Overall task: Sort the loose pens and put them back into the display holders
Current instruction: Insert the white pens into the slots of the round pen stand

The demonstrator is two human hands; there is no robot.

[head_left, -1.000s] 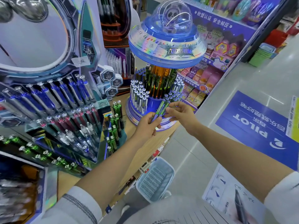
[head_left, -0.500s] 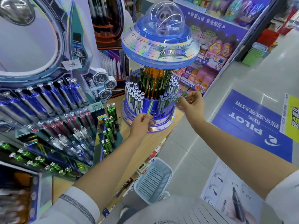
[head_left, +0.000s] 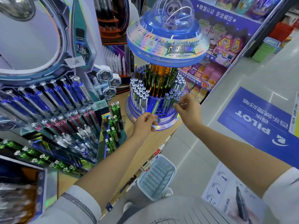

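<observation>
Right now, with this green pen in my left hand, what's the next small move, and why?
Probably ease the translucent green pen in your left hand down into one of the empty holes in the round blue display holder. The pen hovers tilted just beside those holes, not yet seated in any.

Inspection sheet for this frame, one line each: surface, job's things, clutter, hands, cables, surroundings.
Surface: light wooden counter bearing the displays.
Job's things: round blue pen holder under a saucer-shaped top, front holes empty, side clusters full; translucent green pen slanted in front of those holes.
Clutter: tiered mirrored rack of blue, red, white and green pens at the left.
Hands: left hand grips the translucent green pen's lower end; right hand pinches a second pen at the holder's right cluster, detail unclear.
Cables: nothing seen.
Surroundings: pale blue slotted plastic basket on the grey floor; blue PILOT floor sticker; shelves of colourful boxes.
</observation>
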